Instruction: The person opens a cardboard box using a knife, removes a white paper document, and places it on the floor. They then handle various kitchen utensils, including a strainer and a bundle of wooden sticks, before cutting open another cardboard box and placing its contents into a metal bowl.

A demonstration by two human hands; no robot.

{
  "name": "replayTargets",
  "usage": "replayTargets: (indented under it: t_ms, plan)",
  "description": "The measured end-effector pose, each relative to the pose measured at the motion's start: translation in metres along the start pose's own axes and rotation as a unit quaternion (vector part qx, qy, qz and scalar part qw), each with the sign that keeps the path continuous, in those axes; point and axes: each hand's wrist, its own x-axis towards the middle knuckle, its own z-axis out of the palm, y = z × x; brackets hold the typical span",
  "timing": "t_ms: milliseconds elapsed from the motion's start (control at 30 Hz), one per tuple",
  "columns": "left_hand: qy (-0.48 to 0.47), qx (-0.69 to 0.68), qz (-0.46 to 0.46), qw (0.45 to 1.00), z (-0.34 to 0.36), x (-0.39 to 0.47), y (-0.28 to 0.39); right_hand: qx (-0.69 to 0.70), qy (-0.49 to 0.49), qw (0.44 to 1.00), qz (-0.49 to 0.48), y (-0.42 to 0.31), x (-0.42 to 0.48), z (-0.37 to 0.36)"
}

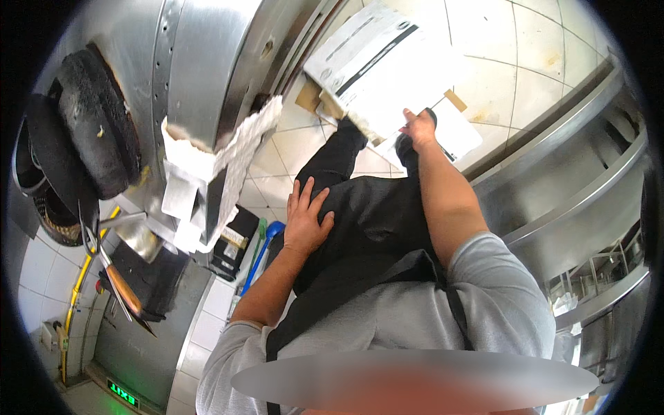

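My left hand (307, 217) lies with fingers spread on the black apron (386, 207) over my left thigh. My right hand (423, 129) reaches down to the near edge of a white cardboard box (384, 67) on the floor, beside my dark shoe. Its fingers are bent at that edge; whether they grip it cannot be told. The box has a black stripe, printed marks and a brown inner side showing at its left. A white flap or sheet (461, 136) with a brown strip extends to the right of the hand.
Left are a steel kitchen unit (202, 57), blackened pans (93, 124), a wooden-handled utensil (123, 288) and a torn whitish carton (207, 181). Beside my left arm stands a blue-handled tool (262, 254). Steel counters with curved-looking edges (565, 207) run along the right; tiled floor (539, 31) lies beyond.
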Motion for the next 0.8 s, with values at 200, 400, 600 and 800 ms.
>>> replayTargets:
  t_ms: [200,400,600,800]
  plan:
    - [-0.094,-0.013,-0.03,0.995,0.053,-0.049,-0.046,0.028,-0.018,0.996,0.08,0.08,-0.024,0.074]
    - [-0.084,-0.003,-0.079,0.993,0.073,-0.055,-0.093,-0.45,-0.114,0.881,-0.094,0.145,0.065,0.124]
    - [-0.074,-0.023,-0.061,0.995,0.073,-0.064,-0.118,-0.652,-0.131,0.745,0.055,0.157,0.089,0.138]
    - [-0.069,-0.051,-0.029,0.996,0.079,-0.081,-0.115,-0.662,-0.122,0.739,-0.016,0.128,-0.014,0.075]
